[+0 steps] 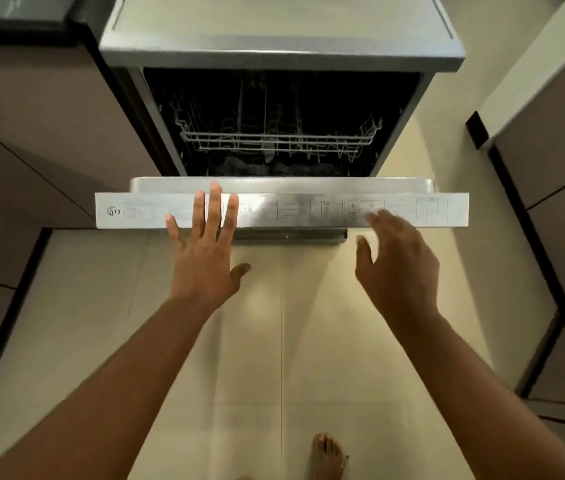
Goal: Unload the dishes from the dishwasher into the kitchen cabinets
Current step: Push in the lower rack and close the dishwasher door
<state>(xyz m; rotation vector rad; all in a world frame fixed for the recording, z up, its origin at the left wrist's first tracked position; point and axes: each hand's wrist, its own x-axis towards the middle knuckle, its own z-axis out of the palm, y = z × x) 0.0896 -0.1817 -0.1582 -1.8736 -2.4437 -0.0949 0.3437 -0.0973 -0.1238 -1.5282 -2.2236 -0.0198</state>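
A steel dishwasher (pixel 281 46) stands in front of me with its door (pixel 412 211) partly lowered, the control strip facing up. Inside the dark tub a wire rack (pixel 279 140) shows; I make out no dishes in it, and the interior is mostly in shadow. My left hand (pixel 205 251) is spread flat, fingers reaching over the door's top edge left of centre. My right hand (pixel 395 261) hovers over the same edge to the right, fingers loosely curved and blurred. Neither hand holds anything.
Brown cabinet fronts (pixel 32 150) line the left side, and more cabinets (pixel 558 209) run along the right. Pale floor tiles (pixel 274 358) lie between them. My bare foot (pixel 328 455) shows at the bottom edge.
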